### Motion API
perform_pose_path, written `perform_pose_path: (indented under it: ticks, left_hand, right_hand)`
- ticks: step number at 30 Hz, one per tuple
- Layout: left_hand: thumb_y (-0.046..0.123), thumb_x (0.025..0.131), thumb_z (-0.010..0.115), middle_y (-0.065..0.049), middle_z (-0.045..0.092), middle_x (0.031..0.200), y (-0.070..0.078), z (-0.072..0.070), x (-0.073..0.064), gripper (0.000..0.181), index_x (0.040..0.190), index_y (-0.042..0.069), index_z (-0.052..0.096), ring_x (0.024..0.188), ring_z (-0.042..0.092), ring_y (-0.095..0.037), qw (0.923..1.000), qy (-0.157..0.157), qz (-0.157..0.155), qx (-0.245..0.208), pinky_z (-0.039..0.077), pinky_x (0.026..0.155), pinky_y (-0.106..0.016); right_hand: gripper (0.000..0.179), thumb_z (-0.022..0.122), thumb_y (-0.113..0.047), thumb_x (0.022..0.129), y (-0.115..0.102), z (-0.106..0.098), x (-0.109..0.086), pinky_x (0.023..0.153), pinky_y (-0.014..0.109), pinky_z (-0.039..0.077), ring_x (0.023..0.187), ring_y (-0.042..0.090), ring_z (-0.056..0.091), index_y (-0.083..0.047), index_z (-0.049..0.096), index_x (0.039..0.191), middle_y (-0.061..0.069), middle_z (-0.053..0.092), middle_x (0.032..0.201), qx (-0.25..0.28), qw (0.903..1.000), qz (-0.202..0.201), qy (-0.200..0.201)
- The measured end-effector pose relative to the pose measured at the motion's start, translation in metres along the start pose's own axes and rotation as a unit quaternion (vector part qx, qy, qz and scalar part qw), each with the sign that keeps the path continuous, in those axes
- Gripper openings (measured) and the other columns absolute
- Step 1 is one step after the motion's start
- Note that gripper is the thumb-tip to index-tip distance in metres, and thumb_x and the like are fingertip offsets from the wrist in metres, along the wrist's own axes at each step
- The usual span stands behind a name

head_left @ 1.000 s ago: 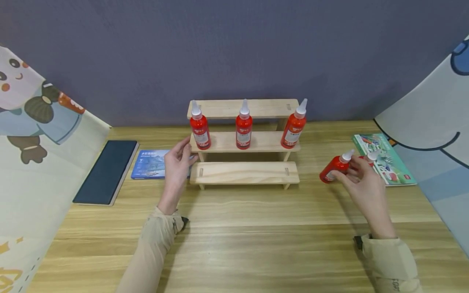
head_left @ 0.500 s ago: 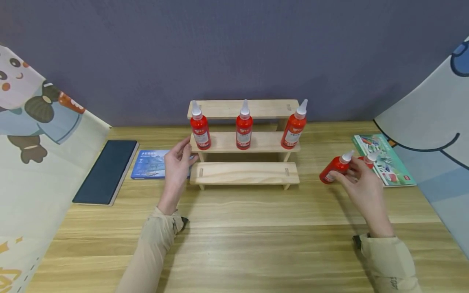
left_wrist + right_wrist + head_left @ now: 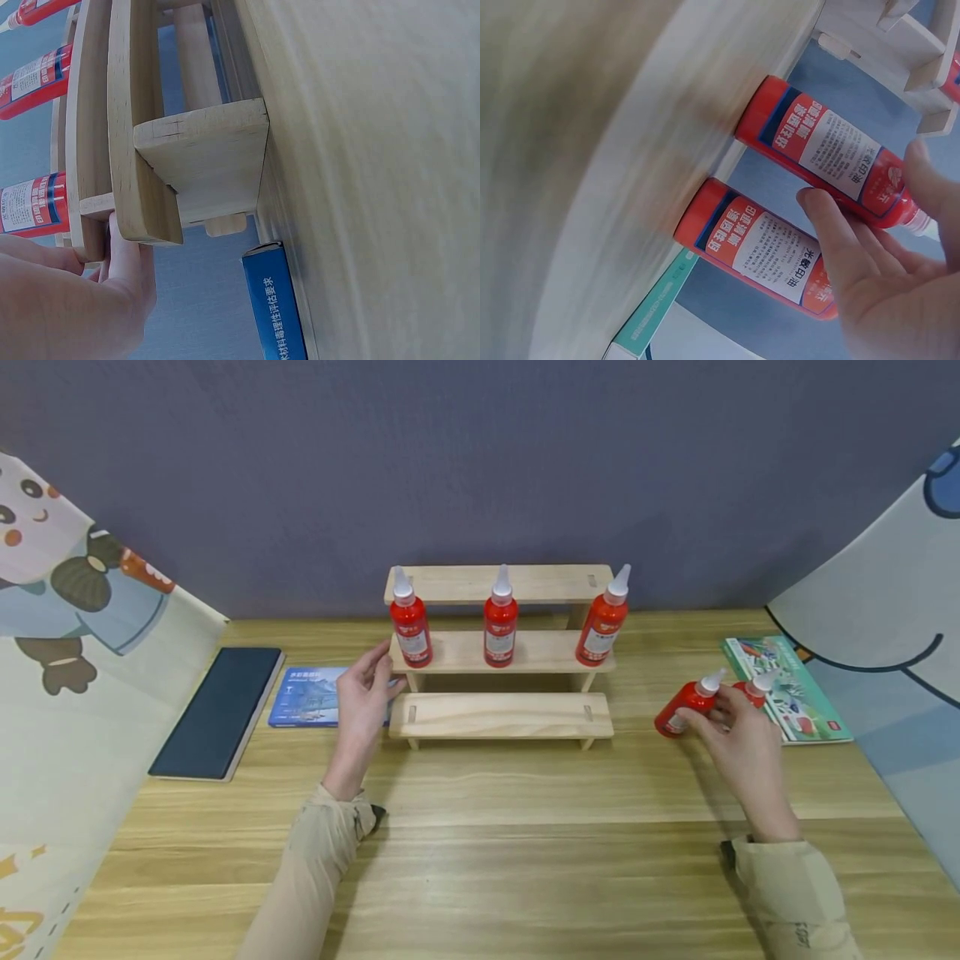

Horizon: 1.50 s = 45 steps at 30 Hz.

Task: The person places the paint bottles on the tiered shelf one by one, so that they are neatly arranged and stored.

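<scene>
A three-step wooden rack (image 3: pixel 501 717) stands near the wall, with three red stamp ink bottles (image 3: pixel 500 631) with white pointed caps on its middle step. My left hand (image 3: pixel 363 697) grips the left end of that step between thumb and fingers, close to the leftmost bottle (image 3: pixel 34 204). Right of the rack, my right hand (image 3: pixel 738 735) holds another red stamp ink bottle (image 3: pixel 825 150) between thumb and fingers, its base at the table. Right beside it, partly hidden behind the fingers in the head view, stands a second such bottle (image 3: pixel 757 247).
A dark notebook (image 3: pixel 217 714) lies at the far left of the table, and a blue box (image 3: pixel 306 697) lies between it and the rack. At the right is a green illustrated book (image 3: pixel 806 693). A dark blue-grey wall (image 3: pixel 495 460) rises behind the rack.
My right wrist has shifted very slightly left, with its hand still at the same bottle. The left hand, the rack and the bottles on it stay as they were.
</scene>
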<state>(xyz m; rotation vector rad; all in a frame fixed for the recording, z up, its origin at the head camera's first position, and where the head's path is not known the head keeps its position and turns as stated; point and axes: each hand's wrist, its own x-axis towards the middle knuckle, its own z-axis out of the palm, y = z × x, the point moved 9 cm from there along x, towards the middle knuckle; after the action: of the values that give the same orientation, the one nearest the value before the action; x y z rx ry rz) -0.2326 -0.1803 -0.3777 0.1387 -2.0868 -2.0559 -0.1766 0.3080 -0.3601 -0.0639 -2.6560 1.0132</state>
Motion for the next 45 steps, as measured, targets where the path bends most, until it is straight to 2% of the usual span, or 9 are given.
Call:
perform_pose_path:
  ticks: [7,16,33,39,45]
  left_hand:
    - [0.011,0.116,0.049,-0.025,0.058,0.150,0.000,0.000,0.000,0.041,0.153,-0.004,0.054,0.109,0.069,-0.027,1.0000,0.002,-0.001,0.002,0.064,0.096,-0.027]
    - [0.011,0.115,0.049,-0.024,0.058,0.150,0.000,-0.001,0.000,0.040,0.153,-0.003,0.055,0.102,0.070,-0.018,1.0000,0.004,0.001,0.003,0.065,0.096,-0.028]
    - [0.011,0.115,0.049,-0.024,0.058,0.150,0.000,0.000,-0.001,0.040,0.152,-0.004,0.054,0.108,0.069,-0.025,1.0000,0.005,0.002,0.002,0.064,0.096,-0.028]
    - [0.010,0.115,0.049,-0.024,0.056,0.152,0.000,0.000,-0.001,0.040,0.153,-0.004,0.054,0.116,0.067,-0.035,1.0000,0.004,0.001,-0.004,0.064,0.097,-0.027]
    - [0.009,0.115,0.049,-0.025,0.056,0.152,0.000,0.001,-0.001,0.040,0.153,-0.005,0.053,0.120,0.066,-0.038,1.0000,0.005,-0.002,-0.006,0.064,0.096,-0.026]
  right_hand:
    - [0.053,0.082,-0.005,0.096,0.002,0.000,0.002,0.070,-0.011,0.038,0.105,0.056,0.070,0.020,0.057,0.135,0.042,0.066,0.122,-0.003,0.9999,0.009,0.005]
    - [0.052,0.082,-0.008,0.097,0.002,-0.001,0.001,0.075,-0.005,0.048,0.106,0.054,0.070,0.018,0.058,0.135,0.040,0.067,0.124,-0.011,0.9998,0.018,0.001]
    - [0.048,0.082,-0.006,0.096,0.001,-0.002,0.001,0.077,-0.007,0.044,0.104,0.053,0.071,0.017,0.060,0.133,0.039,0.068,0.122,-0.008,0.9999,0.012,0.008]
    - [0.046,0.081,-0.005,0.097,-0.008,-0.006,0.001,0.079,-0.008,0.043,0.106,0.051,0.070,0.015,0.061,0.133,0.037,0.068,0.124,0.002,0.9997,0.000,0.023]
    - [0.048,0.082,-0.004,0.095,-0.017,-0.011,0.002,0.079,-0.008,0.042,0.108,0.052,0.069,0.014,0.061,0.135,0.036,0.067,0.127,-0.004,0.9994,-0.015,0.031]
